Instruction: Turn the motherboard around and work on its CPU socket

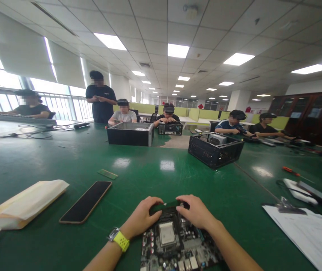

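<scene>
A dark motherboard with a silver processor in its middle lies on the green table right in front of me. Across its far edge sits a green memory stick. My left hand, a yellow-strapped watch on its wrist, presses down on the stick's left end with curled fingers. On the stick's right end my right hand presses in the same way. Most of the stick is hidden under my fingers.
A black phone and a padded envelope lie to my left, a second small green stick beyond. Papers on a clipboard and a red screwdriver lie right. Open computer cases stand farther off. Several people sit around the far edge.
</scene>
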Demonstrator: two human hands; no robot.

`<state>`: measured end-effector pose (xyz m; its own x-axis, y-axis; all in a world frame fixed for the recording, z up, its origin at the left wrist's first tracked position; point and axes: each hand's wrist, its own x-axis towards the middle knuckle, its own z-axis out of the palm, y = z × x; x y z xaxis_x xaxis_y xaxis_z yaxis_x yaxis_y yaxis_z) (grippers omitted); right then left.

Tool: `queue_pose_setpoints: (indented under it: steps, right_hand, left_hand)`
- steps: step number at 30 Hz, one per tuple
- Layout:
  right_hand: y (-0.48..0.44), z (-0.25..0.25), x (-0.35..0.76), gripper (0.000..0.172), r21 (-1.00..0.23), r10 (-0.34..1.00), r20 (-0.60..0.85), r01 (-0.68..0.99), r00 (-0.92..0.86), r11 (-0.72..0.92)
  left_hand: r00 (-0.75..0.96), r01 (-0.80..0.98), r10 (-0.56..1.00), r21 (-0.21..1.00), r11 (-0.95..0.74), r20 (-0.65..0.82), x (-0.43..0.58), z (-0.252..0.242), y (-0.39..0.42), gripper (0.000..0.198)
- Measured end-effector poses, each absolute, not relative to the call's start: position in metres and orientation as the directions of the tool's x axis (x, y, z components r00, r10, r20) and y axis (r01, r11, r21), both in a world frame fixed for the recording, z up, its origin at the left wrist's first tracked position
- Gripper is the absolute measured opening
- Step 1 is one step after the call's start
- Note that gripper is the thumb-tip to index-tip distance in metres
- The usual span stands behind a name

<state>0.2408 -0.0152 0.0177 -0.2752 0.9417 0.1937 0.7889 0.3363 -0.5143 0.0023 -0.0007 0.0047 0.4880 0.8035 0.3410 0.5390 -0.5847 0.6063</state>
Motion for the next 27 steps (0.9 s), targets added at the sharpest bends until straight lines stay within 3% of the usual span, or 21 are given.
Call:
queue_pose_setpoints:
  steps: [5, 15, 27]
  right_hand:
    - [-0.019, 0.010, 0.241, 0.020, -0.494, 0.949, 0.227, 0.814, -0.221, 0.307]
    - [-0.026, 0.009, 0.242, 0.018, -0.586, 0.936, 0.303, 0.739, -0.179, 0.332]
    - [-0.027, 0.008, 0.243, 0.021, -0.595, 0.932, 0.290, 0.721, -0.220, 0.355]
  left_hand:
    - [0.485, 0.545, 0.796, 0.587, -0.598, 0.361, 0.005, 0.006, -0.001, 0.023]
    - [0.449, 0.568, 0.792, 0.552, -0.611, 0.414, -0.004, 0.013, -0.003, 0.009]
    - [0.399, 0.562, 0.822, 0.600, -0.569, 0.406, -0.007, 0.010, -0.003, 0.014]
